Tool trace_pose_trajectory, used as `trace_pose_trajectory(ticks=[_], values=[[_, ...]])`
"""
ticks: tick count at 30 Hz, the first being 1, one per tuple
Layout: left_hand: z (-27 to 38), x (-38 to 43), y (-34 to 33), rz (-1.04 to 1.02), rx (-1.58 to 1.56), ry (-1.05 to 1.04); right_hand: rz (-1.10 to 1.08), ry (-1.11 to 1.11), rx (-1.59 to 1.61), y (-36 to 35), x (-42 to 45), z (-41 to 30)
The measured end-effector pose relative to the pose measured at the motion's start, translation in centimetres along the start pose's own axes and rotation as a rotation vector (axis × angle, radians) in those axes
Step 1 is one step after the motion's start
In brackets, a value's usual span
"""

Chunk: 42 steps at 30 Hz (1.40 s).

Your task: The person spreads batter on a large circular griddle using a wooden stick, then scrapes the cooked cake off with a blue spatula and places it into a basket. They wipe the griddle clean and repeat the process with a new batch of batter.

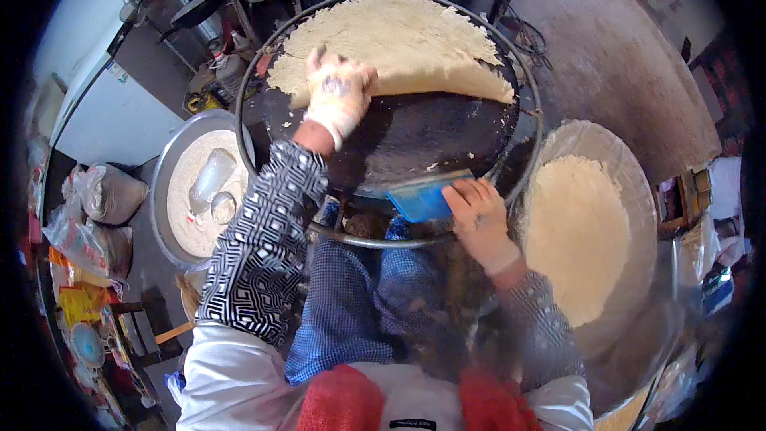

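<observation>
A large thin flatbread (pixel 395 36) covers the far half of a round black griddle (pixel 419 131); its near edge is folded over, and its outer rim is ragged. My left hand (pixel 340 93), in a pale stained glove, grips the flatbread at the left part of that fold, its fingertips partly hidden. A blue flat scraper (pixel 423 199) is held in my right hand (pixel 480 221), also gloved, at the griddle's near edge. The bared near half of the griddle carries small crumbs. A metal ring (pixel 389 244) runs around the griddle.
At left, a metal basin (pixel 158 185) holds flour, a clear plastic bottle (pixel 216 173) and a small cup (pixel 224 208). A plastic-lined tub (pixel 643 233) of pale batter or dough stands at right. Filled plastic bags (pixel 114 194) sit far left. A brown board (pixel 610 54) stands far right.
</observation>
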<state>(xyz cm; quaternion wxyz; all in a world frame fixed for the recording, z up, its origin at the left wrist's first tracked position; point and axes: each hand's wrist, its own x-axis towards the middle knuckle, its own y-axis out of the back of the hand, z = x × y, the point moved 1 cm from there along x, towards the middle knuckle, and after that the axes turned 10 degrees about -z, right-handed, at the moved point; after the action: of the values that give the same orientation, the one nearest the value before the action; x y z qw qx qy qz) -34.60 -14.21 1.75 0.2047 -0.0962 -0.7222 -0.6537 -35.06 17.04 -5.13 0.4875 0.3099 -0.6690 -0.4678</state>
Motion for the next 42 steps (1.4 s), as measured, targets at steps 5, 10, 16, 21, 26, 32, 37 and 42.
trace_pose_trajectory(ticks=[5,10,16,21,26,32,37,42], values=[[0.3,5.4,2.6,-0.028,0.032,-0.052,-0.163,-0.060,-0.369,-4.8,6.6,4.4],[2.1,4.7,6.3,0.128,0.104,-0.172,-0.561,-0.562,-0.205,-6.9,18.4,11.4],[5.5,-7.0,8.0,-0.124,-0.078,-0.295,-0.333,-0.704,-0.202,-3.7,10.3,15.0],[4.8,-14.8,7.0,-0.434,-0.312,-0.320,0.045,-0.707,-0.152,1.8,-17.5,-1.9],[-1.1,-12.9,0.9,-0.197,-0.151,-0.259,-0.363,-1.147,0.173,5.8,-39.5,-18.5],[2.7,-7.8,-2.6,-0.572,-0.066,-0.004,0.523,-1.966,0.305,1.2,-56.2,-20.6],[3.3,-11.2,-8.4,-0.622,-0.036,0.176,-0.630,-1.975,-0.130,1.3,-50.1,-15.2],[4.6,-10.8,-8.3,-0.618,-0.111,0.176,-0.366,-1.869,-0.316,-4.4,-53.4,-15.1]])
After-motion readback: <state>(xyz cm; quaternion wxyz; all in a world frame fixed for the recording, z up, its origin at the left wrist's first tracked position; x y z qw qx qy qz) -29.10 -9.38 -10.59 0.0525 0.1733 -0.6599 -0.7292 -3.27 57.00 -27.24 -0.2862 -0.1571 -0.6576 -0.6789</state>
